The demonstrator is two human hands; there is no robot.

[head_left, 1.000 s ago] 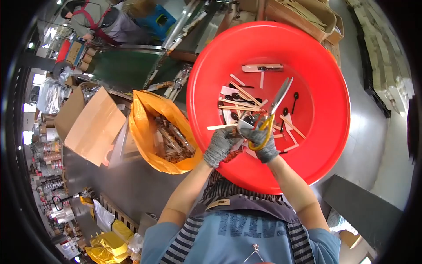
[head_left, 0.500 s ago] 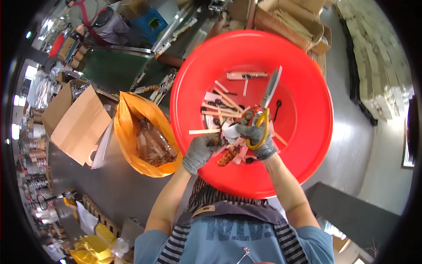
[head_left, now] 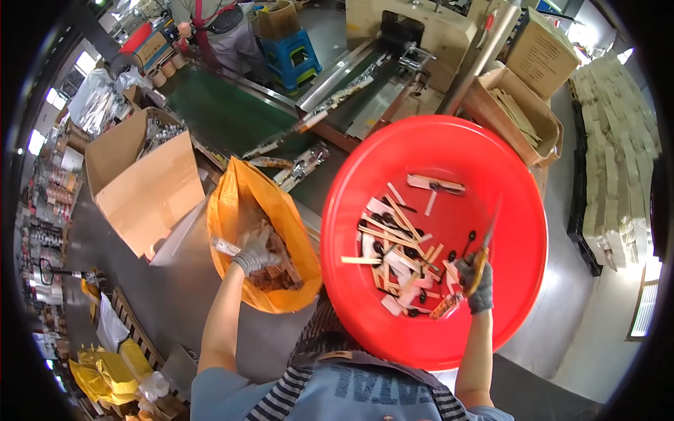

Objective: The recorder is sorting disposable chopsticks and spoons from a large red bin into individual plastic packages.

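My left hand [head_left: 256, 256], in a grey glove, is inside the mouth of an orange-yellow bag [head_left: 302, 235]. Its fingers look stretched out, slightly blurred, over crumpled clear wrappers [head_left: 274, 279]; one clear wrapper [head_left: 226, 246] lies beside the hand. My right hand [head_left: 480, 291], also gloved, is closed on the yellow handles of a pair of scissors [head_left: 479, 270], blades pointing up and away. It is over the right part of a large red tub [head_left: 516, 274]. Wooden sticks [head_left: 393, 237], small black spoons [head_left: 471, 236] and white paper pieces [head_left: 403, 265] lie in the tub. A brown-patterned packet piece [head_left: 444, 306] is near the right hand.
An open cardboard box [head_left: 151, 196] stands left of the bag. Beyond is a green conveyor belt [head_left: 210, 98], with a person [head_left: 228, 35] and blue stool [head_left: 291, 59] behind it. At the far right are a carton of sticks [head_left: 512, 116] and stacked pale bundles [head_left: 618, 168].
My left hand has left the tub and gone left into the bag. My right hand, still gripping the scissors, has moved apart to the tub's right side. The view has shifted.
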